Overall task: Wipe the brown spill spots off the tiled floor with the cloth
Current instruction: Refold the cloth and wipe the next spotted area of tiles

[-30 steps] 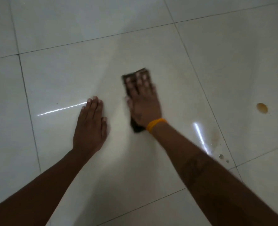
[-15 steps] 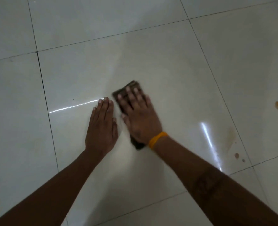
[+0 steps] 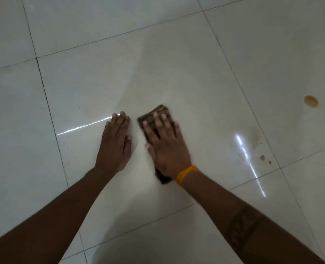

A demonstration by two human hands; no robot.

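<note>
My right hand (image 3: 165, 145) presses flat on a folded dark brown cloth (image 3: 160, 111) in the middle of a large glossy tile; the cloth shows beyond the fingertips and under the wrist. An orange band circles that wrist. My left hand (image 3: 115, 143) rests flat on the bare tile just left of the cloth, fingers straight. A round brown spill spot (image 3: 310, 101) lies far right on the neighbouring tile. A faint brown smear (image 3: 255, 138) and two small dark drops (image 3: 262, 157) sit near the tile's right corner.
The white tiled floor (image 3: 93, 77) fills the view, crossed by dark grout lines. Bright light streaks reflect left of my left hand and right of my right forearm. No other objects are in sight.
My right hand slid the cloth toward me and to the left, then back a little to the right. My left hand stayed planted on the tile. The camera view shifted.
</note>
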